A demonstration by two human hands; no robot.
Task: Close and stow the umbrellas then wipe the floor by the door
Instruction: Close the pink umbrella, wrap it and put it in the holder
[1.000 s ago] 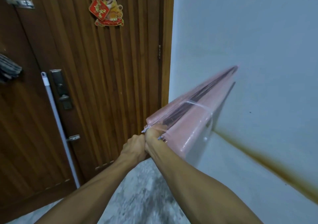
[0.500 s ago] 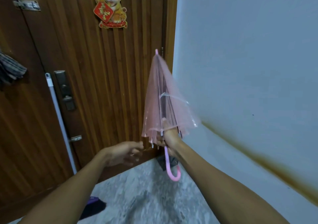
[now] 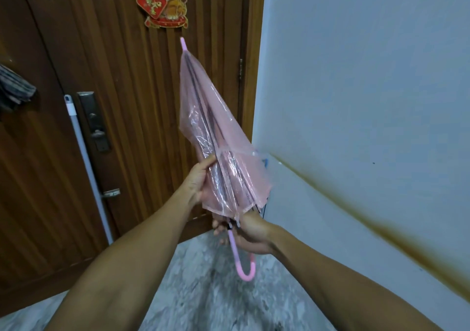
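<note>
A closed pink see-through umbrella [image 3: 211, 137] stands nearly upright in front of me, tip up against the wooden door [image 3: 122, 106], its canopy loose and unwrapped. My right hand [image 3: 250, 236] grips the shaft just under the canopy, above the pink hooked handle [image 3: 241, 264]. My left hand [image 3: 199, 183] cups the lower left side of the canopy, thumb on the plastic. The grey marbled floor [image 3: 203, 292] lies below.
A white mop pole [image 3: 86, 167] leans on the door beside the metal lock plate [image 3: 94, 120]. A dark folded umbrella [image 3: 14, 88] hangs at the far left. The pale wall [image 3: 356, 101] on the right carries a brown stain band [image 3: 381, 223].
The umbrella swung from pointing right to standing tip-up. My left hand left the shaft, hung free a moment, and now holds the canopy's lower side.
</note>
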